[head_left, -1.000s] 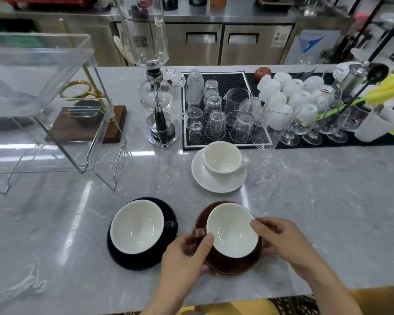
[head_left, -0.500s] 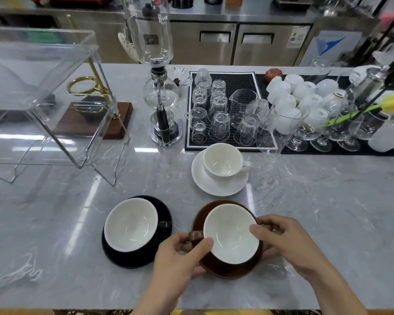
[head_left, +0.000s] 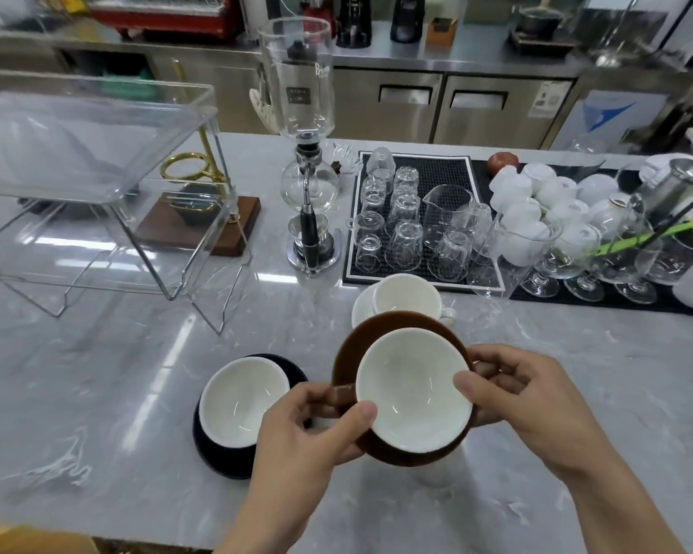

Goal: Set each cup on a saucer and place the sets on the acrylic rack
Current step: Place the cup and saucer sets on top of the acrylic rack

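Note:
A brown cup (head_left: 413, 387) with a white inside sits on a brown saucer (head_left: 377, 333), and the set is lifted off the counter. My left hand (head_left: 309, 429) grips the saucer's left edge by the cup handle. My right hand (head_left: 521, 397) holds the right edge, thumb on the cup rim. A black cup (head_left: 241, 397) rests on a black saucer (head_left: 213, 449) to the left. Behind the brown set stands a white cup (head_left: 407, 295) on a white saucer (head_left: 361, 309), partly hidden. The clear acrylic rack (head_left: 93, 141) stands at the far left on wire legs.
A glass siphon coffee maker (head_left: 307, 153) stands behind the cups. A black mat (head_left: 429, 169) holds several upturned glasses and a pitcher. White cups and stemmed glasses crowd the right. A brass dripper stand on a wooden base (head_left: 201, 229) sits beside the rack.
Both hands have raised the brown cup and saucer off the counter, so the set now covers part of the white set. The view has tilted upward.

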The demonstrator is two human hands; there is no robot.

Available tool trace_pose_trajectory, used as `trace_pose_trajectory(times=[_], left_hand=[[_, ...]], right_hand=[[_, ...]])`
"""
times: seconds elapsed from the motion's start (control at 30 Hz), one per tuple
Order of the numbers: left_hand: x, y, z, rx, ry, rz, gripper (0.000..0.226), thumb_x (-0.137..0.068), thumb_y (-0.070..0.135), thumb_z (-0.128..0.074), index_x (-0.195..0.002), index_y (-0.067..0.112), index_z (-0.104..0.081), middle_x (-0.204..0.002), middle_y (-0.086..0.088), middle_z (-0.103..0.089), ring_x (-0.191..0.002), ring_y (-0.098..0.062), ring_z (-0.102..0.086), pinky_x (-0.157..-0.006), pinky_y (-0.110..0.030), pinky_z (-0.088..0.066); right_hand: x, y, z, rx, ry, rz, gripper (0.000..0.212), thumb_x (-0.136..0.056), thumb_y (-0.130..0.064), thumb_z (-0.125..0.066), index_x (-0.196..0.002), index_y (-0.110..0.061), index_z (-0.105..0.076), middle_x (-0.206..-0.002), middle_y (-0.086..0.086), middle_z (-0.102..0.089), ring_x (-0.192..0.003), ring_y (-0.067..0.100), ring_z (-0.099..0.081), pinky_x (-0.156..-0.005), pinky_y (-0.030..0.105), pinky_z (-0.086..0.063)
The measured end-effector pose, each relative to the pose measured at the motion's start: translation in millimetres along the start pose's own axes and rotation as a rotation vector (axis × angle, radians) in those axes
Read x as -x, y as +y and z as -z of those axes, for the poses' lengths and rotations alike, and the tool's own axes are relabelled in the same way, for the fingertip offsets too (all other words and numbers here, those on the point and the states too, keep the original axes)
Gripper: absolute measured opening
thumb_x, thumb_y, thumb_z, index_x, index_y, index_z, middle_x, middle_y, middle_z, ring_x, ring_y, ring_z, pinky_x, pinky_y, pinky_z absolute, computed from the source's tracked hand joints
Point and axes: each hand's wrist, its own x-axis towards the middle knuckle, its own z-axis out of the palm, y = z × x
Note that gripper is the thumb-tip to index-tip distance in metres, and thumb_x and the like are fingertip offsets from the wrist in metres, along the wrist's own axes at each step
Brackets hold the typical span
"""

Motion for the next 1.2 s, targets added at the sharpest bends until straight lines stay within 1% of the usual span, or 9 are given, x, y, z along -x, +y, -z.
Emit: trace_pose_trajectory(times=[0.1,0.2,0.27,0.33,0.5,0.67,0.83,0.97,1.2], left_hand=[[4,9,11,0.024,0.01,-0.051,0.048,-0.043,0.037,-0.091,-0.086,0.018,-0.079,-0.082,-0.004,-0.074,-0.091,-0.036,-0.073,-0.069,-0.044,-0.065],[9,23,30,0.029,0.018,-0.081,0.052,-0.039,0.035,-0.089,-0.085,0.016,-0.078,-0.074,0.004,-0.073,-0.069,-0.023,-0.075,-0.067,-0.042,-0.064],[11,32,49,0.033,0.022,-0.1,0.053,-0.038,0.035,-0.09,-0.087,0.017,-0.078,-0.074,0.003,-0.073,-0.063,-0.021,-0.073,-0.072,-0.051,-0.064],[13,39,66,0.042,0.016,-0.126,0.051,-0.039,0.033,-0.09,-0.087,0.02,-0.079,-0.076,0.001,-0.073,-0.063,-0.024,-0.073,-0.074,-0.053,-0.064],[18,56,110,0.054,-0.001,-0.184,0.049,-0.038,0.031,-0.089,-0.086,0.02,-0.08,-0.075,0.001,-0.075,-0.061,-0.021,-0.073,-0.067,-0.045,-0.065],[21,72,156,0.049,0.025,-0.242,0.051,-0.038,0.031,-0.09,-0.088,0.024,-0.08,-0.081,-0.005,-0.077,-0.067,-0.031,-0.074,-0.076,-0.058,-0.063],[24,80,195,0.057,0.057,-0.275,0.053,-0.038,0.031,-0.091,-0.088,0.02,-0.08,-0.086,-0.011,-0.076,-0.07,-0.037,-0.075,-0.076,-0.059,-0.062],[27,88,219,0.061,0.065,-0.309,0.052,-0.038,0.029,-0.09,-0.088,0.021,-0.08,-0.085,-0.01,-0.076,-0.07,-0.036,-0.077,-0.074,-0.056,-0.064],[33,104,262,0.055,0.094,-0.38,0.053,-0.04,0.03,-0.09,-0.091,0.021,-0.08,-0.086,-0.008,-0.077,-0.071,-0.033,-0.077,-0.077,-0.057,-0.063]], right_hand=[[2,-10,-11,0.014,-0.006,0.06,0.028,-0.064,-0.023,-0.086,-0.09,-0.029,-0.079,-0.074,0.004,-0.069,-0.069,0.037,-0.061,-0.06,0.045,-0.063],[5,-21,-30,0.004,-0.013,0.103,0.032,-0.061,-0.026,-0.083,-0.093,-0.026,-0.078,-0.078,0.011,-0.068,-0.067,0.027,-0.058,-0.058,0.04,-0.061],[9,-30,-48,0.005,-0.019,0.137,0.041,-0.056,-0.035,-0.084,-0.095,-0.027,-0.078,-0.083,0.015,-0.068,-0.067,0.026,-0.057,-0.058,0.037,-0.061],[12,-38,-65,-0.01,-0.011,0.161,0.046,-0.053,-0.039,-0.083,-0.097,-0.027,-0.077,-0.085,0.016,-0.068,-0.066,0.025,-0.057,-0.059,0.04,-0.061],[24,-52,-108,-0.016,-0.009,0.198,0.05,-0.053,-0.039,-0.084,-0.101,-0.026,-0.076,-0.088,0.019,-0.069,-0.068,0.027,-0.057,-0.067,0.052,-0.061],[34,-70,-153,-0.021,0.014,0.241,0.051,-0.052,-0.039,-0.085,-0.101,-0.025,-0.076,-0.088,0.02,-0.065,-0.067,0.022,-0.055,-0.068,0.053,-0.058],[42,-81,-191,-0.007,0.016,0.281,0.051,-0.054,-0.039,-0.084,-0.103,-0.028,-0.076,-0.085,0.01,-0.07,-0.067,0.021,-0.057,-0.069,0.06,-0.055],[47,-90,-217,0.006,0.002,0.317,0.046,-0.056,-0.035,-0.085,-0.102,-0.033,-0.076,-0.081,0.001,-0.07,-0.066,0.02,-0.056,-0.069,0.054,-0.057],[49,-107,-260,0.002,-0.041,0.401,0.043,-0.058,-0.031,-0.085,-0.1,-0.036,-0.076,-0.079,-0.002,-0.069,-0.067,0.017,-0.056,-0.066,0.04,-0.059]])
